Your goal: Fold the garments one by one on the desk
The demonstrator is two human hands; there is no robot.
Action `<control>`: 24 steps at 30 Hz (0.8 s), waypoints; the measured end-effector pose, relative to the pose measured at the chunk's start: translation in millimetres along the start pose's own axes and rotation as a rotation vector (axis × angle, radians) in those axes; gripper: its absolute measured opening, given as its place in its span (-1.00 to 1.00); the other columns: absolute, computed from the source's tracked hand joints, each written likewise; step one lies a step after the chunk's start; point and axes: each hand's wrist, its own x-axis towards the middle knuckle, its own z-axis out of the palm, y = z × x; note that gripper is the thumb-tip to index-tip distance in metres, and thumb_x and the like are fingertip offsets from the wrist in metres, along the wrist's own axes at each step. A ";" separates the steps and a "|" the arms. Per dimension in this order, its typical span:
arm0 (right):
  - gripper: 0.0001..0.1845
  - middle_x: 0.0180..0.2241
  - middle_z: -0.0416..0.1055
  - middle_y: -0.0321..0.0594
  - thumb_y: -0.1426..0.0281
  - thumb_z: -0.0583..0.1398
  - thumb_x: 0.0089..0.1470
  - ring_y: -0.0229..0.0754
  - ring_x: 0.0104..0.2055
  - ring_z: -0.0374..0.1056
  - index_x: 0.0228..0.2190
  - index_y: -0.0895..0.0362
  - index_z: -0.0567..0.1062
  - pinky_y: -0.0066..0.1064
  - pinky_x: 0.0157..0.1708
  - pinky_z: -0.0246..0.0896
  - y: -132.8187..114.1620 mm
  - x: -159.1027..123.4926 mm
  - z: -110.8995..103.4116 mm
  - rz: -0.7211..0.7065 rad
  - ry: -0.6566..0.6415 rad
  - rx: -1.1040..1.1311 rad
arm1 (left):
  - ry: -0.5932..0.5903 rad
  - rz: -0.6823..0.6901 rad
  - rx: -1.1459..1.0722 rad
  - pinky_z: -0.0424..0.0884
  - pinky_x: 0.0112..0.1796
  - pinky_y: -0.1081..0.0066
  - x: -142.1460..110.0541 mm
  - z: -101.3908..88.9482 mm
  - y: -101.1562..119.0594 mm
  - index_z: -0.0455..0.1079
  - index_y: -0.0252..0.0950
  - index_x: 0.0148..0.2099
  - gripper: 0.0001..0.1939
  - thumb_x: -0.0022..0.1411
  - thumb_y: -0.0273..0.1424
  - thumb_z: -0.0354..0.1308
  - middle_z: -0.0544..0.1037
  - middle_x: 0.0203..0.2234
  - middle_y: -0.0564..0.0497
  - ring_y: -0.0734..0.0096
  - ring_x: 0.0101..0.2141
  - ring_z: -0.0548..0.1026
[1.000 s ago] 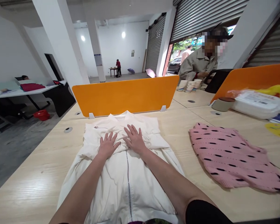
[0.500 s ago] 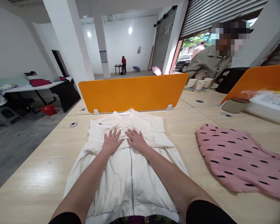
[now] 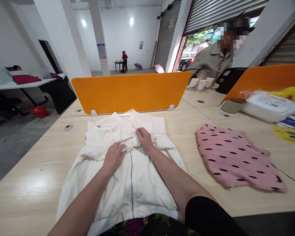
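A cream jacket (image 3: 118, 193) with a metal zipper (image 3: 132, 183) down its front lies spread on the table, collar away from me. Wrinkled folds cross its upper part. My left hand (image 3: 113, 156) is closed on a fold of the front, just left of the zipper's upper end. Slightly higher and to the right, my right hand (image 3: 145, 139) pinches the jacket's other front edge. A pink knit garment (image 3: 233, 157) with black dashes lies folded to the right, apart from both hands.
An orange divider (image 3: 132, 93) stands beyond the jacket on the wooden table (image 3: 27, 183). Tape roll (image 3: 233, 105), white plastic-wrapped pack (image 3: 267, 106) and paper cups (image 3: 201, 85) stand at the right. A person (image 3: 211, 62) in a grey-green shirt is behind the cups.
My hands went from lying flat with fingers spread to gripping the jacket's front. The right hand rose slightly toward the collar. The view has shifted to the right.
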 end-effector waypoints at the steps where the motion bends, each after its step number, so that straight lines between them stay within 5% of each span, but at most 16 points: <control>1: -0.75 -0.34 0.44 -0.18 0.27 -0.02 0.15 -0.12 -0.24 0.34 -0.35 0.09 0.39 -0.32 -0.16 0.22 -0.8 -0.9 0.5 0.013 0.019 0.070 | 0.017 -0.010 -0.017 0.32 0.00 0.26 -2.3 -1.0 -2.2 0.44 -0.21 -0.14 -0.74 0.31 -0.30 -0.06 0.48 -0.05 -0.10 0.24 -0.04 0.43; 7: -0.58 -0.19 0.46 -0.19 0.09 0.22 -0.10 -0.05 -0.14 0.35 -0.23 0.07 0.38 -0.27 -0.14 0.23 4.0 -1.6 6.7 0.156 -0.030 0.223 | 0.123 -0.360 0.162 0.34 -0.14 0.27 4.1 -46.9 -53.4 0.42 -0.25 -0.18 -0.72 0.30 -0.29 -0.10 0.54 -0.23 -0.12 0.20 -0.16 0.46; 12: -0.64 -0.25 0.46 -0.20 0.25 0.21 -0.17 -0.04 -0.17 0.35 -0.26 0.08 0.41 -0.24 -0.13 0.22 11.8 0.2 10.0 0.154 -0.085 0.168 | -0.054 -0.666 0.290 0.31 -0.33 0.29 -8.9 -91.1 -95.6 0.37 -0.23 -0.30 -0.63 0.13 -0.01 0.05 0.55 -0.32 -0.10 0.12 -0.24 0.47; 15: -0.71 -0.30 0.46 -0.21 0.27 0.18 -0.15 -0.05 -0.21 0.35 -0.30 0.09 0.40 -0.25 -0.15 0.22 14.4 -0.4 10.5 0.151 -0.057 0.160 | -0.230 -0.708 0.240 0.22 -0.42 0.38 -17.7 -98.9 -106.3 0.32 -0.21 -0.38 -0.70 0.07 -0.07 0.10 0.53 -0.41 -0.01 0.25 -0.35 0.47; 18: -0.72 -0.30 0.46 -0.20 0.26 0.17 -0.10 -0.06 -0.23 0.36 -0.29 0.09 0.40 -0.25 -0.17 0.23 11.3 -2.6 7.3 0.133 -0.047 0.146 | -0.265 -0.713 0.233 0.16 -0.45 0.40 -18.9 -99.0 -109.1 0.28 -0.21 -0.41 -0.81 0.10 -0.20 0.07 0.51 -0.41 0.00 0.30 -0.35 0.45; 22: -0.72 -0.16 0.45 -0.08 0.20 0.19 0.03 0.01 -0.08 0.33 -0.24 0.09 0.42 -0.19 -0.06 0.14 -8.1 -9.0 -3.6 -0.172 0.056 0.014 | -0.210 -0.735 0.245 0.15 -0.44 0.40 -16.0 -104.9 -103.8 0.27 -0.20 -0.36 -0.86 0.13 -0.25 0.03 0.50 -0.36 0.00 0.31 -0.32 0.43; 24: -0.69 -0.13 0.45 -0.06 0.16 0.24 0.04 0.03 -0.02 0.30 -0.23 0.09 0.43 -0.17 -0.02 0.08 -20.7 -13.9 -7.2 -0.398 -0.048 -0.034 | -0.178 -0.743 0.250 0.16 -0.43 0.40 -16.1 -110.5 -98.8 0.26 -0.21 -0.35 -0.80 0.12 -0.18 0.06 0.49 -0.31 -0.01 0.32 -0.31 0.42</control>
